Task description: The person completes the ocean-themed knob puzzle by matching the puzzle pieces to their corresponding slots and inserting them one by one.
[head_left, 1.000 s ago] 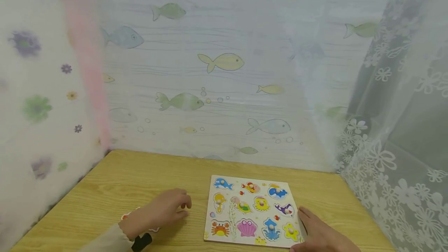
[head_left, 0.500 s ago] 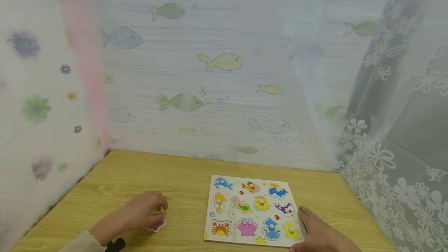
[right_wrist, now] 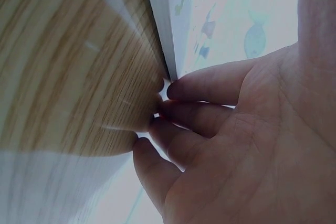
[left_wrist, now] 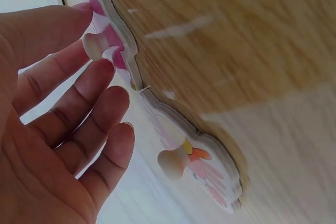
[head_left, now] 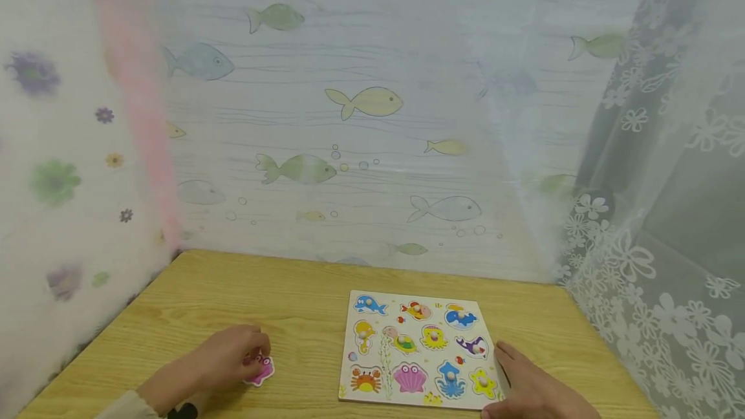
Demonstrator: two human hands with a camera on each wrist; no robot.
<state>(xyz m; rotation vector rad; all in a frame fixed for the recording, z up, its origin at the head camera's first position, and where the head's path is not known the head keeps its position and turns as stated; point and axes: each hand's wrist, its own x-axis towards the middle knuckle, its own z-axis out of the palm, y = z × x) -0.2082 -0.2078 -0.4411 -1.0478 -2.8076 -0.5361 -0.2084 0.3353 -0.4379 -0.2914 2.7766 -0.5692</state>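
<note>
A pink shell puzzle piece [head_left: 263,372] with two eyes lies on the table left of the puzzle board [head_left: 427,362]. My left hand [head_left: 224,361] is at this piece. In the left wrist view, its thumb and curled fingers are around the pale round knob [left_wrist: 95,46] of the shell piece [left_wrist: 113,40]. Close by lies a second knobbed piece [left_wrist: 202,169] with orange and pink on it, hidden from the head view. At the board's right edge my right hand [head_left: 538,386] rests with fairly straight fingers, fingertips [right_wrist: 181,90] against the board's side and the tabletop.
Several knobbed sea-animal pieces sit in the board. The crab picture [head_left: 366,380] and pink shell picture [head_left: 410,378] on it show no knob. Behind the wooden table [head_left: 279,296] hangs a fish-print curtain [head_left: 372,147]; white lace [head_left: 628,264] hangs at the right.
My left hand has moved left, from beside the board to the shell piece, and its fingers have come around the knob. The right hand and the board have stayed in place.
</note>
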